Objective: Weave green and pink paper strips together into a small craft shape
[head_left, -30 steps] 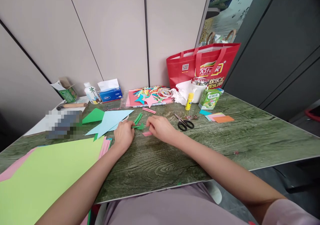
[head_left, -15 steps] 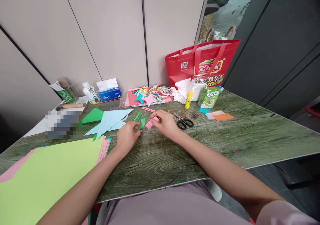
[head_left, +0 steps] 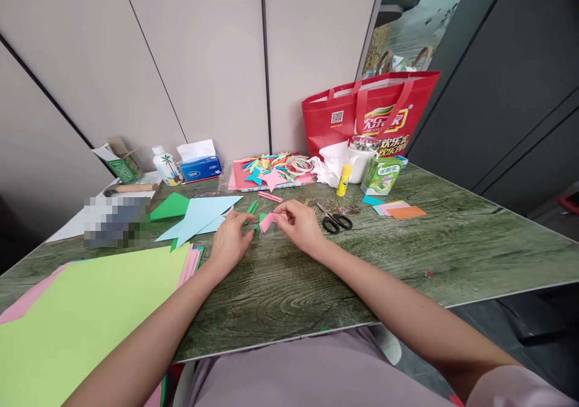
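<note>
My right hand (head_left: 299, 225) pinches a small pink paper piece (head_left: 268, 221) just above the green wood-grain table (head_left: 289, 286). Right beside it, my left hand (head_left: 230, 242) has its fingertips closed on a small green paper scrap (head_left: 256, 222). The two pieces nearly touch between my hands. More green strips (head_left: 251, 208) lie just behind them, and a pink strip (head_left: 270, 196) lies farther back. Black-handled scissors (head_left: 335, 219) rest to the right of my right hand.
Large light-green and pink sheets (head_left: 85, 310) cover the near left. Light-blue and green triangles (head_left: 194, 214) lie behind my left hand. At the back stand a red bag (head_left: 371, 114), glue stick (head_left: 344, 181), green carton (head_left: 380, 176), tissue box (head_left: 199, 164), bottle (head_left: 165, 167) and coloured cut-outs (head_left: 271, 172).
My right hand picked the pink piece up off the table and brought it toward my left hand. My left hand took hold of the green scrap and shifted slightly right.
</note>
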Action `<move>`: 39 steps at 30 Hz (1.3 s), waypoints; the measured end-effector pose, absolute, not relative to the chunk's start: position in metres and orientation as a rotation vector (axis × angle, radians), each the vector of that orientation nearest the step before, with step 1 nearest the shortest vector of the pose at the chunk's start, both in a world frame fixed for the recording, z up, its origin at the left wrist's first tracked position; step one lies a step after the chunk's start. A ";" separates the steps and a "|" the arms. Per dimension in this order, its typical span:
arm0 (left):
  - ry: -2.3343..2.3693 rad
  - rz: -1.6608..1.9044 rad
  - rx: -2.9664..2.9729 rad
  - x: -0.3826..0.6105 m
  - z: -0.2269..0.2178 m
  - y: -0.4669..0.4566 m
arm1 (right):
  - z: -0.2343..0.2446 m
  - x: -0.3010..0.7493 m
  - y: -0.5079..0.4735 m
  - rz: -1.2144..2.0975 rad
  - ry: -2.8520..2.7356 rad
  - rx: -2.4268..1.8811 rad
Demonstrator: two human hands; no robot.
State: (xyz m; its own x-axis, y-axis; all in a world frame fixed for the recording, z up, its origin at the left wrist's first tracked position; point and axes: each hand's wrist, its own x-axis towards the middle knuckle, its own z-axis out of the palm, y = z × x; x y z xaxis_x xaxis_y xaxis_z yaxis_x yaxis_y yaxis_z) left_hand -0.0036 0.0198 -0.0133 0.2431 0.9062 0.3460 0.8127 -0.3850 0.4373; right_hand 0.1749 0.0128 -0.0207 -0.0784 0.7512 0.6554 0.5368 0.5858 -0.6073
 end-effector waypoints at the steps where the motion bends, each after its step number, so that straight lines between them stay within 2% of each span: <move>1: 1.532 0.900 2.263 -0.002 -0.012 0.020 | -0.021 0.174 0.012 0.268 -1.734 -1.051; 7: 0.930 0.790 1.654 0.014 0.001 0.004 | -0.022 0.173 0.011 0.388 -1.684 -0.995; 10: 0.946 0.843 1.565 0.017 0.004 -0.001 | -0.021 0.172 0.010 0.416 -1.691 -0.982; 16: 1.027 0.930 1.537 0.014 0.002 0.004 | -0.025 0.171 0.013 0.686 -1.685 -0.942; 25: 1.054 0.946 1.504 0.016 0.002 0.001 | -0.025 0.171 0.007 0.306 -1.858 -0.917; 32: 1.050 0.994 1.489 0.014 -0.003 0.003 | -0.025 0.173 0.006 0.253 -1.990 -0.814; 36: 1.068 1.014 1.518 0.013 -0.002 0.004 | -0.025 0.171 0.008 0.417 -1.920 -0.789; 39: 1.088 1.015 1.564 0.012 0.001 0.005 | -0.025 0.169 0.011 0.702 -1.721 -0.831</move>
State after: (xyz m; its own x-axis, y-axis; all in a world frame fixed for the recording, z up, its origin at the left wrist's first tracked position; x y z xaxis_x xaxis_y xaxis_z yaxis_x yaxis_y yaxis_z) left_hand 0.0120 0.0046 0.0011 0.2618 0.9588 0.1102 0.1766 -0.1599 0.9712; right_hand 0.1687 0.0108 -0.0247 -0.2072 0.8080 0.5516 0.1919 0.5865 -0.7869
